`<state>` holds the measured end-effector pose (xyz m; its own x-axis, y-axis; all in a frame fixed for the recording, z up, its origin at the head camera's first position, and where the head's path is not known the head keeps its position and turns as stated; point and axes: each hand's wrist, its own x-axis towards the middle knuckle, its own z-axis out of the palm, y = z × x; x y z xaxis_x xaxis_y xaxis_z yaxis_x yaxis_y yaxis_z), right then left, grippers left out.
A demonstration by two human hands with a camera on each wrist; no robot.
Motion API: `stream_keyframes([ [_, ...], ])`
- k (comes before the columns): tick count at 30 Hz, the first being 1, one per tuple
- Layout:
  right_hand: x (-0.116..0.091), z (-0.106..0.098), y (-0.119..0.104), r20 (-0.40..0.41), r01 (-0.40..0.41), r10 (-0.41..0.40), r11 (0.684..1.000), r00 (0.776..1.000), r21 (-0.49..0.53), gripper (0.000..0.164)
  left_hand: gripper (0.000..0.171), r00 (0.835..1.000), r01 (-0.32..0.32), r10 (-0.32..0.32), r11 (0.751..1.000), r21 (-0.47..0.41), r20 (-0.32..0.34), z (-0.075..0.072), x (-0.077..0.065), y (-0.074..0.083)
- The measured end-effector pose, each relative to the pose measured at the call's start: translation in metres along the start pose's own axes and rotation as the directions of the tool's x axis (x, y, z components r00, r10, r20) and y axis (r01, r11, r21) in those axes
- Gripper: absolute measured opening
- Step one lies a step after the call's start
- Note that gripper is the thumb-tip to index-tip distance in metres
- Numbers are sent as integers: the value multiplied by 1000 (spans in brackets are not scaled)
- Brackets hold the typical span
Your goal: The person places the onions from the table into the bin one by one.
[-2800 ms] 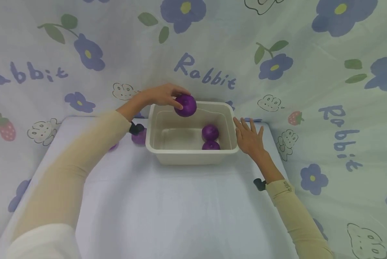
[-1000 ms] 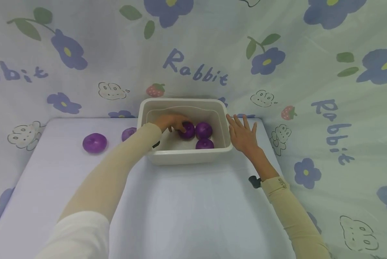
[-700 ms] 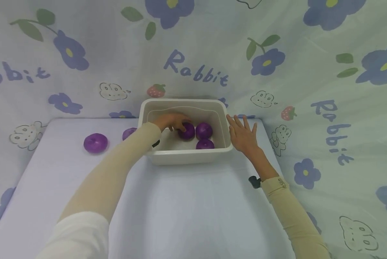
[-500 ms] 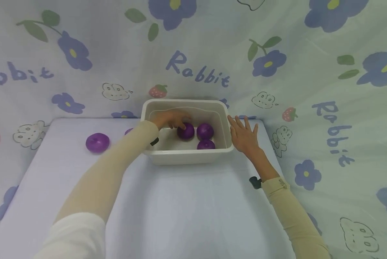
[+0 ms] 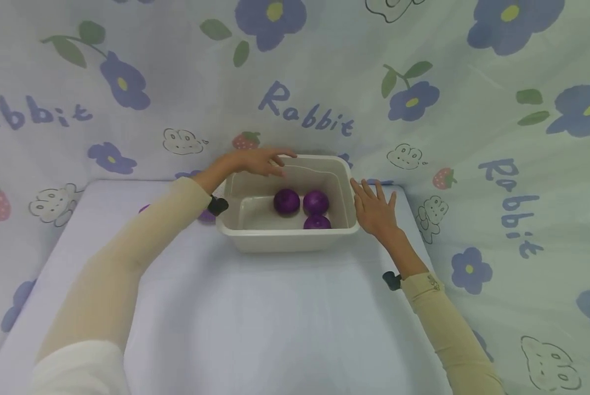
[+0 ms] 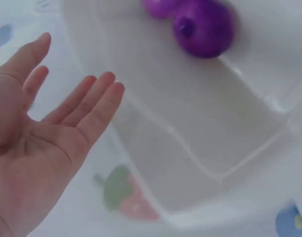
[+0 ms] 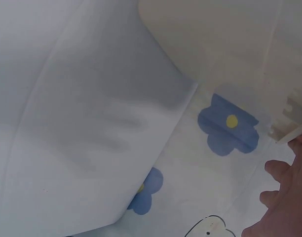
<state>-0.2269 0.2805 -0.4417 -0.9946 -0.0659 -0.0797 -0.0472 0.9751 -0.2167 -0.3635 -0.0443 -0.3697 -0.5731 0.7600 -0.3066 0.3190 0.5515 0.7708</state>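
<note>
My left hand (image 5: 260, 161) hovers over the back left of a cream plastic bin (image 5: 295, 232), fingers spread and holding nothing; the left wrist view shows its palm and loosely straight fingers (image 6: 99, 106). Inside the bin lie three round, glossy purple onions: one near the middle (image 5: 287, 202), one beside it (image 5: 316, 203) and one at the front wall (image 5: 317, 222). My right hand (image 5: 376, 213) rests with spread fingers against the bin's right rim. In the right wrist view, its fingertips (image 7: 278, 170) show at the bin's edge.
Left of the bin, another onion (image 5: 207, 215) is partly covered by my left wrist and its camera. Farther left, only a sliver of one more onion (image 5: 145, 208) shows past the sleeve. A white cloth covers the table (image 5: 295, 318); a printed curtain (image 5: 186, 99) hangs behind.
My left hand lowered an onion into the bin, let go of it and has lifted up and back to the left. The right hand stays at the rim.
</note>
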Motion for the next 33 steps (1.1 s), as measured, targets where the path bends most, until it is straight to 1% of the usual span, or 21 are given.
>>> stream_keyframes([
  [2,-1,0,0,5,-1,1,1000,1000,-3,55,63,999,-19,18,1000,-4,-30,-7,-13,3],
  [4,-1,-1,0,12,-2,2,1000,1000,-5,55,62,996,-42,42,999,7,-75,-13,-26,3],
  [7,-1,0,1,23,-2,2,1000,1000,-11,55,61,988,-52,56,998,28,-143,-22,-46,-1],
  [10,-1,0,2,21,0,0,1000,1000,-6,55,62,979,-53,50,999,-6,-199,-29,-69,-11],
  [15,-2,0,2,21,5,-5,1000,1000,-4,55,62,963,-19,6,999,-46,-270,-35,-111,-28],
  [19,-2,-1,2,25,7,-7,1000,1000,-4,55,63,944,39,-57,997,-64,-325,-34,-140,-51],
  [23,-2,-1,1,20,9,-9,1000,1000,1,55,61,921,84,-111,993,-86,-374,-28,-168,-76],
  [25,-2,-1,1,17,9,-9,1000,1000,3,55,60,909,111,-143,988,-104,-392,-25,-181,-92],
  [28,-2,-1,0,15,11,-11,1000,1000,3,55,60,886,163,-203,978,-130,-418,-18,-202,-117],
  [33,-2,-2,-2,15,15,-15,1000,1000,2,55,61,834,240,-281,960,-146,-474,-1,-231,-159],
])
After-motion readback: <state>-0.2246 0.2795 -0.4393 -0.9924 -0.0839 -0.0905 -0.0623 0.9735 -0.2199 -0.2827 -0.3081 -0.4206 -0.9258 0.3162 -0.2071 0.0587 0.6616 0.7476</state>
